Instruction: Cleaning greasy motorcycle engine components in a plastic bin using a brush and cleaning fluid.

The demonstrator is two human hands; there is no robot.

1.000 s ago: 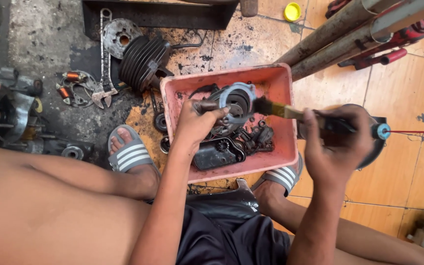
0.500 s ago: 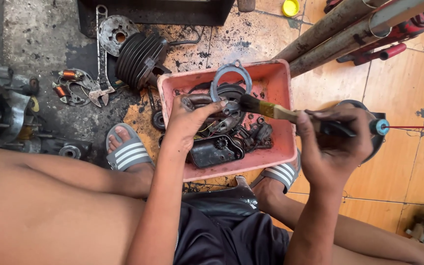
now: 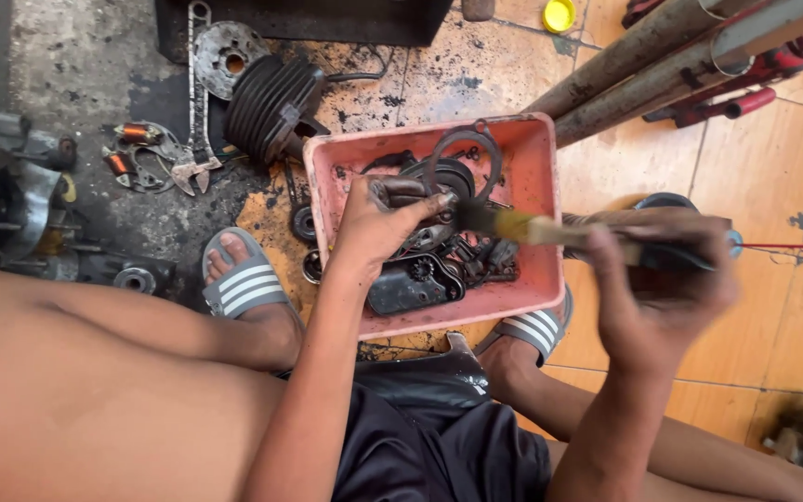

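A pink plastic tray (image 3: 532, 149) sits on the floor between my feet, full of greasy black engine parts (image 3: 429, 270). Over the tray, my left hand (image 3: 378, 223) grips a dark round metal part (image 3: 448, 177) with a thin ring sticking up from it. Just right of the tray, my right hand (image 3: 666, 284) holds a paintbrush (image 3: 536, 228) by its dark handle. The brush's bristles touch the part in my left hand.
A finned black cylinder (image 3: 271, 102), a disc (image 3: 225, 46), a wrench (image 3: 199, 112) and small coil parts (image 3: 137, 153) lie on the oily floor at upper left. Metal pipes (image 3: 643, 65) slant in at upper right. An engine casing (image 3: 11, 204) stands at the left edge.
My left hand has lifted and turned the round part, so its ring now stands higher over the tray. The brush has shifted left against it.
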